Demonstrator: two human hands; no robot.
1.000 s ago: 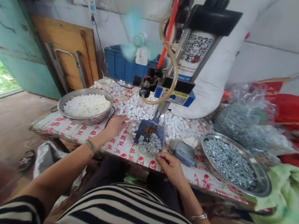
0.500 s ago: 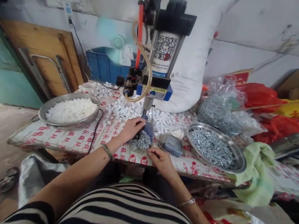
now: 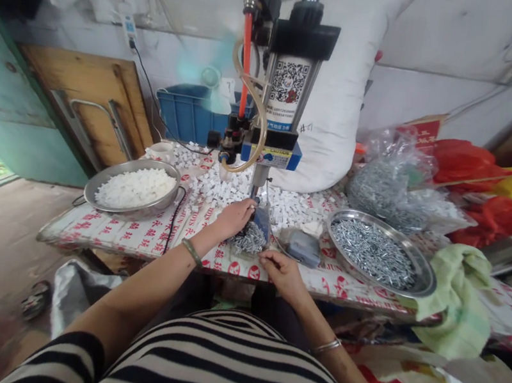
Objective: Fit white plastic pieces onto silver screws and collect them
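Note:
A bench press point(image 3: 288, 93) with a metal ram point(image 3: 255, 189) stands at mid-table. My left hand point(image 3: 233, 219) reaches in under the ram, thumb and fingers pressed together; a pale speck shows at the fingertips, too small to name. Just in front of the press base lies a heap of small metal pins point(image 3: 251, 240). My right hand point(image 3: 282, 275) is closed in a pinch at the heap's near right side, and what it holds, if anything, cannot be made out. Small white plastic pieces point(image 3: 217, 189) are scattered behind and beside the press.
On the left is a metal bowl point(image 3: 169, 202) of white pieces. A metal dish point(image 3: 426, 284) of pins sits right, beside a green cloth point(image 3: 455, 301). A grey box point(image 3: 304, 248) lies between press and dish. Behind are a blue crate point(image 3: 183, 116) and a white sack point(image 3: 341, 101).
The view has turned a little left, so everything sits farther right in the picture. Both hands keep nearly the same places at the press, and a pale speck now shows at my left fingertips.

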